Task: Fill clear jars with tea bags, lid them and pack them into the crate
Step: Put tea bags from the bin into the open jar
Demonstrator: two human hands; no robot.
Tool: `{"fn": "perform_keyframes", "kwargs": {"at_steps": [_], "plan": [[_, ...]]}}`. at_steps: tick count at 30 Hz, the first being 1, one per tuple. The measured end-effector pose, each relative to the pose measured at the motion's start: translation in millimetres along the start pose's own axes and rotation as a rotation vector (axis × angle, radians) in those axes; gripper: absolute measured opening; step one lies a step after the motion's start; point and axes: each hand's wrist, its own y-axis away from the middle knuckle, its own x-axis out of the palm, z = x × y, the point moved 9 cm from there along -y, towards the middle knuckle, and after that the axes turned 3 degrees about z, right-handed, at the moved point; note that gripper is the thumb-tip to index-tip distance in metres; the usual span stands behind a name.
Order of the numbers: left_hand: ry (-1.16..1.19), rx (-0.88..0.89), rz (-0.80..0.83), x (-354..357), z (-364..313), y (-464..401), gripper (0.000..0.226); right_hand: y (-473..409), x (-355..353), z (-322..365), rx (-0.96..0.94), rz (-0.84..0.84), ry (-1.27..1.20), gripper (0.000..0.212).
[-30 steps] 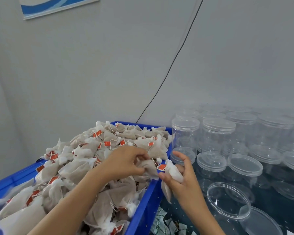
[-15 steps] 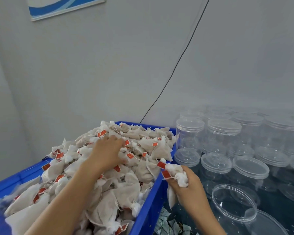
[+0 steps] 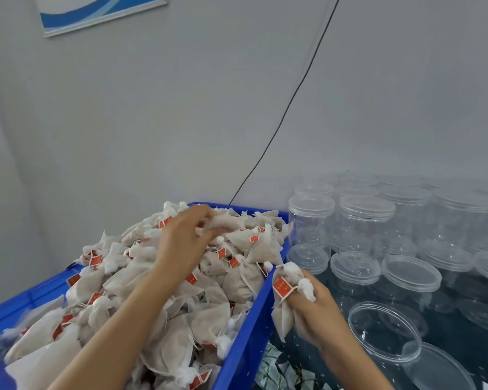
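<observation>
While the right hand [image 3: 312, 306] grips two tea bags [image 3: 286, 291], the left hand [image 3: 185, 239] pinches one.

The person's left hand [image 3: 185, 243] is reaching into the heaped blue crate [image 3: 245, 342], fingers pinching a tea bag [image 3: 228, 220] near the far end. Their right hand [image 3: 313, 311] is gripping a bunch of tea bags [image 3: 286, 302] just beside an open jar [image 3: 383, 330]; lidded jars [image 3: 312, 220] are standing behind.
</observation>
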Motion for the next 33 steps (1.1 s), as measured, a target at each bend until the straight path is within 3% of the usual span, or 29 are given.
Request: {"fn": "perform_keyframes", "kwargs": {"at_steps": [4,6,8,11,14,16,19,21,24,27,31,33], "plan": [[0.1,0.355,0.326,50,-48,22,0.013,5,12,3,0.034,0.148,-0.172,0.035],[0.174,0.343,0.471,72,-54,33,0.009,7,21,6,0.028,0.234,-0.229,0.042],[0.267,0.286,0.594,86,-54,38,0.015,7,25,10,-0.009,0.238,-0.206,0.033],[0.273,0.097,0.683,91,-26,31,0.047,4,16,22,-0.188,0.121,0.123,0.014],[-0.274,-0.063,0.459,67,20,16,0.035,7,11,29,-0.315,0.079,0.418,0.019],[-0.663,-0.168,0.421,60,43,15,0.026,8,8,30,-0.351,0.052,0.55,0.02],[-0.892,-0.261,0.457,66,57,16,0.047,8,8,30,-0.395,0.016,0.724,0.029],[-0.938,-0.26,0.459,69,55,14,0.047,8,9,32,-0.416,0.015,0.75,0.031],[-0.807,-0.268,0.443,68,52,12,0.032,10,8,36,-0.437,0.01,0.738,0.028],[-0.473,-0.295,0.309,54,49,10,0.016,12,5,43,-0.45,-0.012,0.741,0.028],[0.066,-0.318,0.142,40,34,8,0.021,19,-3,64,-0.483,-0.027,0.722,0.032],[0.279,-0.294,0.145,43,14,7,0.023,24,-12,77,-0.497,-0.04,0.717,0.034]]}}
